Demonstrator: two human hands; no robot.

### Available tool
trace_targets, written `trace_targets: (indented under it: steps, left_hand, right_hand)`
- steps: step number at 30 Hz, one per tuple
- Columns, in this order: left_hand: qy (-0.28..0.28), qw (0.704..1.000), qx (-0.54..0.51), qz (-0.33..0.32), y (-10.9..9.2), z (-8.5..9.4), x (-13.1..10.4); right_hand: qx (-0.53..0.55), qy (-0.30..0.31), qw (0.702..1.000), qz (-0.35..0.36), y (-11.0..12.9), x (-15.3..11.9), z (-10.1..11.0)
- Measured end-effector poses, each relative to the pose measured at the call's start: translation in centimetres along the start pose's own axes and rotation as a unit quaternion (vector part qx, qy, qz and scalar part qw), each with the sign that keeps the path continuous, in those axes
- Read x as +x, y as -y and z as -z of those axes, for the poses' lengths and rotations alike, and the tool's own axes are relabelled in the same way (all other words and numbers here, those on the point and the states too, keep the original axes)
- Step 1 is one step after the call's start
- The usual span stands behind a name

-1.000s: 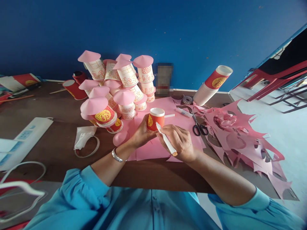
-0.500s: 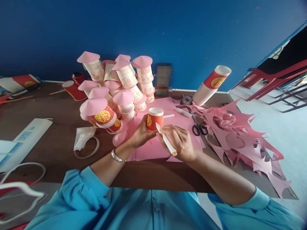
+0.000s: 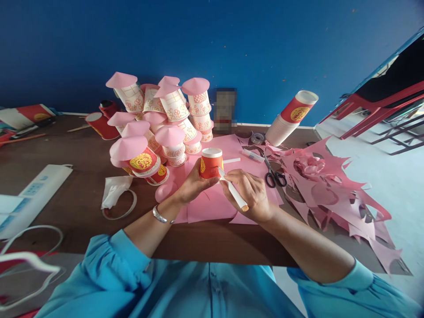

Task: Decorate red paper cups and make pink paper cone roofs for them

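Observation:
My left hand (image 3: 193, 183) is wrapped round a red paper cup (image 3: 210, 164) with a yellow print and a white band at the top. In my right hand (image 3: 249, 192) is a white marker (image 3: 236, 193) with an orange end, its tip against the lower right side of the cup. A small white stick-like piece, perhaps the marker's cap (image 3: 232, 160), lies behind the cup on pink paper sheets (image 3: 212, 207). To the left stand several stacked paper cups (image 3: 174, 150) with flower drawings and pink cone tops (image 3: 170, 134).
Scissors (image 3: 274, 177), a glue tube (image 3: 253, 155) and a tape roll (image 3: 257, 138) lie on the right. Beyond them are pink paper scraps (image 3: 334, 190) and a leaning cup stack (image 3: 281, 129). A face mask (image 3: 115, 190) and power strip (image 3: 36, 194) lie left.
The cup has shifted slightly left in my left hand. The marker tip has moved lower and to the right along the cup's side.

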State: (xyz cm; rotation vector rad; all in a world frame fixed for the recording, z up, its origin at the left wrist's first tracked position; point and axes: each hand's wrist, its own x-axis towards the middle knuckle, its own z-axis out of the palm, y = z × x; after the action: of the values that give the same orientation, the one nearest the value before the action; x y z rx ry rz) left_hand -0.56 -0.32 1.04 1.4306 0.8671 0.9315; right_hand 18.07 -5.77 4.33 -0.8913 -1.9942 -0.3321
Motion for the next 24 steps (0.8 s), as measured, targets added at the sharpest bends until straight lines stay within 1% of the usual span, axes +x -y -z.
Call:
trace_targets:
  steps: [3, 8, 16, 24]
  left_hand:
    - [0.013, 1.0, -0.003, 0.009, -0.1, 0.2, 0.0]
    - [0.04, 0.998, -0.053, 0.015, 0.6, 0.3, 0.2]
    - [0.044, 0.995, -0.079, 0.035, 1.1, 0.4, 0.1]
    - [0.051, 0.992, -0.108, 0.03, 1.3, 0.4, 0.2]
  right_hand:
    - [-0.005, -0.002, 1.0, -0.005, -0.1, 0.0, 0.1]
    - [-0.008, -0.004, 1.0, -0.009, -0.3, 0.1, 0.1]
    - [-0.015, -0.008, 1.0, -0.02, -0.5, -0.2, 0.1]
    - [-0.009, -0.009, 1.0, -0.022, -0.5, 0.0, 0.1]
